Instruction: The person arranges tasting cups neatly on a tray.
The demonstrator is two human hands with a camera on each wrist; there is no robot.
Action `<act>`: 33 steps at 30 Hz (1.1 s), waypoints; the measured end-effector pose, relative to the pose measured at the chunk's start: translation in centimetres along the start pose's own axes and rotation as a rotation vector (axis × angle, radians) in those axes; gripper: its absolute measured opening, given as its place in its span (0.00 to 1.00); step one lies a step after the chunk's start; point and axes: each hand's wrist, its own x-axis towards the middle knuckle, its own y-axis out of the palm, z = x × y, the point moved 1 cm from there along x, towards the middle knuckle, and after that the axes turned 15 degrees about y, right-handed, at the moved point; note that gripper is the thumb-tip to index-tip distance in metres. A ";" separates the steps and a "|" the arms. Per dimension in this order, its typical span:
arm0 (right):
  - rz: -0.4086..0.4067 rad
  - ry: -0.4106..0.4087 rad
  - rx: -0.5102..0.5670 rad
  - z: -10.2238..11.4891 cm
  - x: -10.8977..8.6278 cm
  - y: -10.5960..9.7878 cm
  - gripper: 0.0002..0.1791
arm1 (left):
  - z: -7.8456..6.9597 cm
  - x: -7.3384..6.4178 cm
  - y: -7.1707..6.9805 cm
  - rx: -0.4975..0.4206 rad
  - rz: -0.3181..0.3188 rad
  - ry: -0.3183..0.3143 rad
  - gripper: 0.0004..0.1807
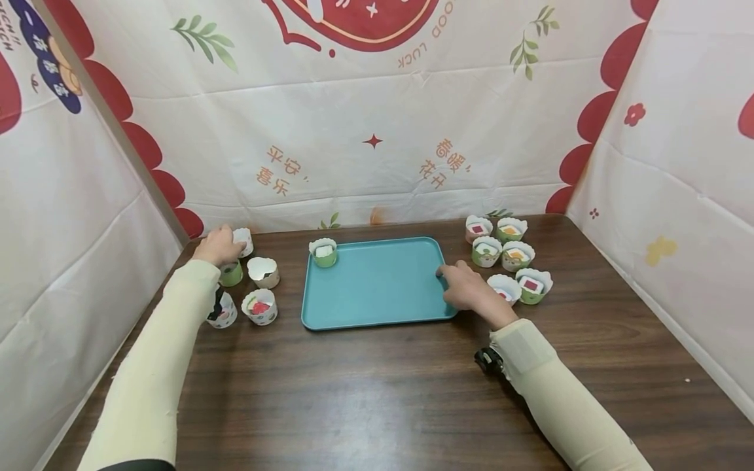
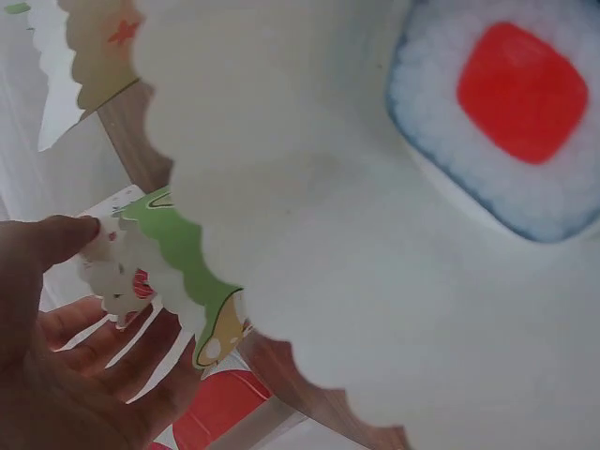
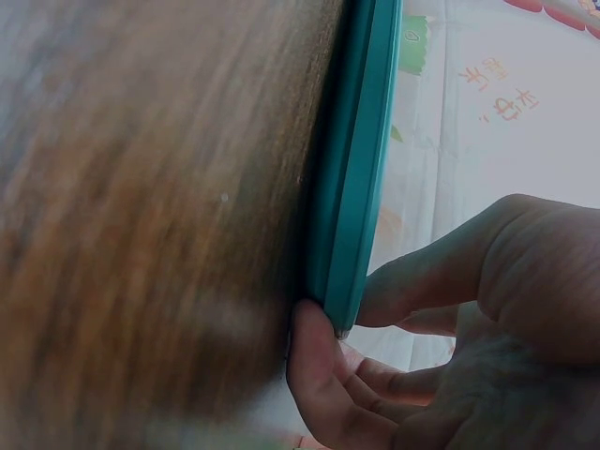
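At the back left, my left hand (image 1: 216, 246) holds a white paper baking cup (image 1: 244, 242) with its thumb and fingers. The left wrist view shows that hand (image 2: 84, 366) around the scalloped cup (image 2: 117, 267); a green cup (image 2: 183, 248) stands close by, and a nearer white cup (image 2: 281, 187) with a red-centred sushi-like piece (image 2: 520, 89) fills much of the picture. My right hand (image 1: 468, 286) pinches the right rim of a teal tray (image 1: 377, 281). In the right wrist view, the right hand's (image 3: 412, 328) thumb and fingers lie on either side of the tray edge (image 3: 352, 206).
One green cup (image 1: 323, 252) with a white piece sits in the tray's back left corner. Left of the tray stand more cups, including one with red and green contents (image 1: 260, 307). Several filled cups (image 1: 515, 256) cluster at the right. A printed cloth (image 1: 365, 131) hangs behind the table.
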 end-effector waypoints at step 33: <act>0.022 0.003 0.020 -0.2 0.0 -0.2 0.40 | -2.0 0.7 -1.0 -0.060 -0.252 0.121 0.37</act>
